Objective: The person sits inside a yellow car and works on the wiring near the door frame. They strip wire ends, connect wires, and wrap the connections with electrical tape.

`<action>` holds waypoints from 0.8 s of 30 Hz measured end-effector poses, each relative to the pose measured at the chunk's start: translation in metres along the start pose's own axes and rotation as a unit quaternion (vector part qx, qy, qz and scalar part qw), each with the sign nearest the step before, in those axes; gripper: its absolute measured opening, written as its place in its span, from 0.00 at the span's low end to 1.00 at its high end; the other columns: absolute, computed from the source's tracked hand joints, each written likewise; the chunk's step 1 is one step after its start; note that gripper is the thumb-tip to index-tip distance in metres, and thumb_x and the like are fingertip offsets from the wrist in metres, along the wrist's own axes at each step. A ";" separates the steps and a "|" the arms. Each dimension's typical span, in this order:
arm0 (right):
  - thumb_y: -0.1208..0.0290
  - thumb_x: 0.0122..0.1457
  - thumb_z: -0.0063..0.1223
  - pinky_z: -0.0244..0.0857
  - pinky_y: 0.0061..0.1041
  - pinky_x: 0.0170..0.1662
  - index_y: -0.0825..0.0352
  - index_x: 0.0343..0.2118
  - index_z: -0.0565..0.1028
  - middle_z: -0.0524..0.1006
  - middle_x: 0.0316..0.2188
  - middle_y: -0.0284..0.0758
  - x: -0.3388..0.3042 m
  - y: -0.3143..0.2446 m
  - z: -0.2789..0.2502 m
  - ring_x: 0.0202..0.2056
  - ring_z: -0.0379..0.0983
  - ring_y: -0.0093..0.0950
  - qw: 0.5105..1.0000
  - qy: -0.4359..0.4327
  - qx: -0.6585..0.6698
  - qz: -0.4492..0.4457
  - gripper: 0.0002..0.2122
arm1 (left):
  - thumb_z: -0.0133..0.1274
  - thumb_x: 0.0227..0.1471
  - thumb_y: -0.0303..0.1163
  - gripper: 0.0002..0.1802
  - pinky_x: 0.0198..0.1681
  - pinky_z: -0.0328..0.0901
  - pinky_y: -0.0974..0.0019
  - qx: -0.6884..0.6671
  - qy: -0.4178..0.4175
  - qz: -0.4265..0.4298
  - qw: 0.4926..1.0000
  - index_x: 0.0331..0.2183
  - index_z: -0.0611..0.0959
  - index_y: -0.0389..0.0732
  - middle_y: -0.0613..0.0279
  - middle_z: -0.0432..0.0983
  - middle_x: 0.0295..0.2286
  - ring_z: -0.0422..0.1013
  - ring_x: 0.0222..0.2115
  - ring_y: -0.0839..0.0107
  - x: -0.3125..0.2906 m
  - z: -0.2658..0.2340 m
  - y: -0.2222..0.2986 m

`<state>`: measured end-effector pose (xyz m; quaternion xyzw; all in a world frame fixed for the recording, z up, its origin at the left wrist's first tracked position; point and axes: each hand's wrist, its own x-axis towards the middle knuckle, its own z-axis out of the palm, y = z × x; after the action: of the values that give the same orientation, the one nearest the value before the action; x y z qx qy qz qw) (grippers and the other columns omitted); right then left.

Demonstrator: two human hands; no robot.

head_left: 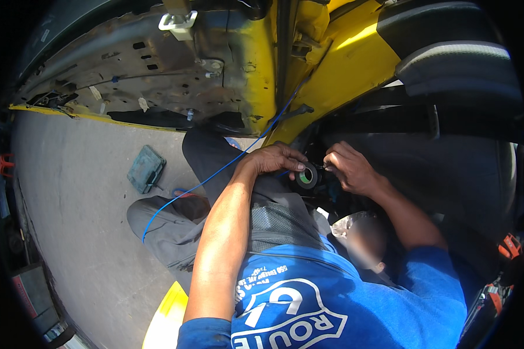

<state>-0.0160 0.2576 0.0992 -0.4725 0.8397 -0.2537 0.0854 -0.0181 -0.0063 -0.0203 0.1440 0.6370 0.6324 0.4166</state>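
A roll of black tape with a green core point(307, 175) is between my two hands, in front of the dark gap beside the car's yellow door frame. Against the roll's near-left edge, my left hand point(275, 158) has its thumb and fingers closed. My right hand point(354, 168) is pinched close to the roll's right side; what lies between its fingertips is too small to make out. A thin blue wire point(215, 173) runs from the yellow frame past my left wrist and down over my leg.
An open car door point(157, 81) with its bare inner panel stands at upper left. On the concrete floor point(87, 192) lies a teal tool case point(146, 168). A dark seat point(448, 168) is on the right. Orange-handled tools point(509, 246) are at the right rim. Something blurred lies beside my waist.
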 end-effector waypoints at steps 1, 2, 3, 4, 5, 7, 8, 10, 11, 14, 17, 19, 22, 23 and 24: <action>0.82 0.55 0.62 0.67 0.39 0.46 0.67 0.38 0.74 0.72 0.38 0.39 -0.002 -0.003 -0.003 0.41 0.71 0.41 1.000 0.015 -0.022 0.005 0.10 | 0.63 0.61 0.41 0.28 0.47 0.70 0.68 -0.011 -0.002 0.003 1.000 0.56 0.82 0.33 0.61 0.84 0.40 0.77 0.32 0.75 -0.001 0.000 0.000; 0.82 0.55 0.62 0.67 0.39 0.46 0.67 0.38 0.74 0.73 0.38 0.39 -0.004 -0.006 -0.007 0.41 0.71 0.41 0.998 0.030 -0.045 0.015 0.10 | 0.63 0.62 0.42 0.28 0.47 0.70 0.68 -0.020 -0.004 0.008 1.000 0.56 0.82 0.33 0.61 0.84 0.41 0.77 0.32 0.74 -0.002 -0.001 0.001; 0.82 0.55 0.62 0.67 0.39 0.46 0.66 0.39 0.74 0.73 0.38 0.39 -0.006 -0.009 -0.012 0.41 0.71 0.40 0.996 0.040 -0.068 0.026 0.10 | 0.62 0.62 0.42 0.27 0.47 0.71 0.68 -0.042 0.016 -0.020 0.999 0.56 0.82 0.33 0.61 0.84 0.41 0.77 0.32 0.74 -0.003 -0.002 0.001; 0.82 0.56 0.62 0.67 0.38 0.46 0.66 0.39 0.74 0.73 0.38 0.38 -0.008 -0.009 -0.019 0.41 0.71 0.40 0.996 0.045 -0.076 0.027 0.10 | 0.62 0.63 0.42 0.27 0.46 0.72 0.68 -0.061 0.038 -0.045 0.996 0.55 0.82 0.34 0.61 0.84 0.42 0.77 0.32 0.74 -0.003 -0.001 0.001; 0.81 0.56 0.62 0.67 0.38 0.46 0.66 0.39 0.75 0.73 0.38 0.38 -0.010 -0.010 -0.026 0.41 0.71 0.40 0.995 0.045 -0.086 0.032 0.10 | 0.61 0.63 0.42 0.26 0.46 0.72 0.68 -0.082 0.052 -0.063 0.993 0.55 0.82 0.34 0.60 0.84 0.42 0.77 0.33 0.73 -0.003 -0.001 0.001; 0.81 0.57 0.62 0.67 0.38 0.47 0.66 0.40 0.75 0.73 0.38 0.38 -0.012 -0.013 -0.034 0.41 0.72 0.40 0.995 0.040 -0.088 0.028 0.09 | 0.61 0.64 0.43 0.26 0.45 0.74 0.67 -0.095 0.030 -0.072 0.992 0.55 0.82 0.34 0.60 0.84 0.43 0.78 0.34 0.73 -0.002 0.000 0.001; 0.80 0.57 0.62 0.67 0.38 0.47 0.66 0.40 0.75 0.73 0.38 0.37 -0.011 -0.014 -0.034 0.41 0.72 0.40 0.996 0.034 -0.079 0.018 0.09 | 0.61 0.64 0.43 0.26 0.45 0.74 0.67 -0.101 0.020 -0.071 0.992 0.55 0.82 0.34 0.60 0.83 0.43 0.78 0.34 0.73 -0.001 0.000 0.001; 0.79 0.57 0.62 0.68 0.38 0.48 0.67 0.40 0.75 0.73 0.39 0.37 -0.008 -0.017 -0.033 0.42 0.72 0.40 0.998 0.027 -0.050 0.015 0.09 | 0.60 0.64 0.43 0.26 0.44 0.75 0.67 -0.097 0.040 -0.060 0.993 0.55 0.82 0.33 0.60 0.83 0.43 0.79 0.35 0.73 -0.001 0.003 0.001; 0.79 0.57 0.63 0.68 0.38 0.48 0.67 0.40 0.75 0.73 0.39 0.37 -0.005 -0.019 -0.031 0.42 0.72 0.40 0.999 0.030 -0.033 0.020 0.09 | 0.60 0.64 0.42 0.26 0.44 0.76 0.67 -0.089 0.056 -0.065 0.992 0.55 0.81 0.33 0.60 0.83 0.43 0.79 0.36 0.72 -0.002 0.004 0.000; 0.79 0.56 0.63 0.68 0.38 0.49 0.67 0.40 0.75 0.73 0.40 0.37 0.004 -0.023 -0.029 0.42 0.72 0.40 1.000 0.023 -0.017 0.010 0.10 | 0.59 0.65 0.41 0.25 0.44 0.76 0.67 -0.041 0.071 -0.060 0.995 0.57 0.81 0.34 0.59 0.83 0.43 0.80 0.37 0.72 -0.003 0.007 0.001; 0.80 0.56 0.64 0.69 0.38 0.48 0.68 0.40 0.75 0.73 0.40 0.38 0.012 -0.025 -0.032 0.43 0.72 0.40 0.999 0.020 -0.025 -0.014 0.11 | 0.57 0.67 0.37 0.21 0.43 0.76 0.67 0.002 0.089 -0.056 0.994 0.55 0.81 0.34 0.59 0.84 0.42 0.80 0.36 0.72 -0.004 0.011 0.006; 0.80 0.55 0.64 0.70 0.38 0.48 0.68 0.40 0.75 0.73 0.40 0.38 0.015 -0.025 -0.033 0.43 0.72 0.40 0.999 0.017 -0.031 -0.027 0.11 | 0.55 0.67 0.35 0.19 0.41 0.76 0.66 0.030 0.121 -0.051 0.991 0.55 0.81 0.34 0.57 0.84 0.41 0.80 0.33 0.72 -0.006 0.014 0.010; 0.80 0.55 0.63 0.70 0.38 0.49 0.68 0.41 0.75 0.73 0.40 0.37 0.015 -0.023 -0.033 0.43 0.72 0.40 0.999 0.005 -0.043 -0.031 0.11 | 0.52 0.67 0.30 0.17 0.38 0.76 0.65 0.080 0.197 -0.066 0.975 0.54 0.82 0.34 0.55 0.84 0.39 0.80 0.30 0.70 -0.008 0.018 0.016; 0.80 0.56 0.63 0.70 0.38 0.49 0.68 0.41 0.75 0.74 0.40 0.37 0.014 -0.021 -0.032 0.43 0.72 0.40 0.998 0.001 -0.048 -0.030 0.11 | 0.51 0.67 0.28 0.16 0.37 0.75 0.65 0.084 0.228 -0.067 0.968 0.53 0.82 0.34 0.54 0.84 0.39 0.80 0.29 0.69 -0.009 0.020 0.018; 0.80 0.56 0.63 0.71 0.38 0.49 0.68 0.41 0.75 0.74 0.40 0.37 0.013 -0.020 -0.031 0.44 0.72 0.40 0.998 -0.004 -0.053 -0.028 0.11 | 0.49 0.66 0.26 0.18 0.36 0.75 0.64 0.104 0.252 -0.059 0.960 0.54 0.81 0.34 0.53 0.84 0.38 0.80 0.29 0.69 -0.009 0.021 0.019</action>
<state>-0.0202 0.2492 0.1371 -0.5005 0.8381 -0.2094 0.0563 -0.0037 0.0045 0.0036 -0.0156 0.7910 0.5528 0.2615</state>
